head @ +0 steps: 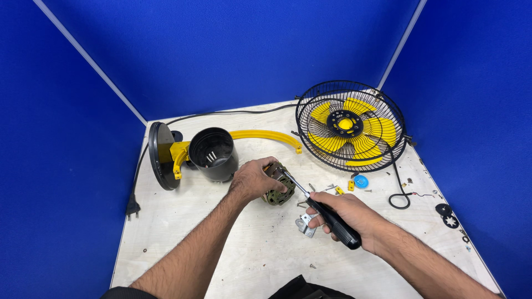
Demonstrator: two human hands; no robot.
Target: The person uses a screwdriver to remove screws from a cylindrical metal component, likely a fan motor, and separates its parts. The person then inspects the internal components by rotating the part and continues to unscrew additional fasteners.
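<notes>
Left hand: [254, 180] closed down over the motor core [279, 185], fingers wrapped on its top and left side, pinning it to the counter [221, 260], centre of frame.
Right hand: [346, 215] fist tight round the black handle of the screwdriver [327, 213], lower right of centre.
Screwdriver axis: runs lower right to upper left; shaft tip sits at the motor core's upper right edge, just beside the left fingers.
Key relation: motor core lies up-left of the right hand, in line with the shaft; left hand is the nearer, already on it.
Metal bracket: [305, 224] on the counter just under the right hand.
Housing: black cup [213, 154] on yellow bracket, up-left, apart from the left hand.
Fan cage: [350, 126] upper right, yellow blades inside.
Loose bits: screws, small yellow clips, blue cap [361, 181] between cage and hands.
</notes>
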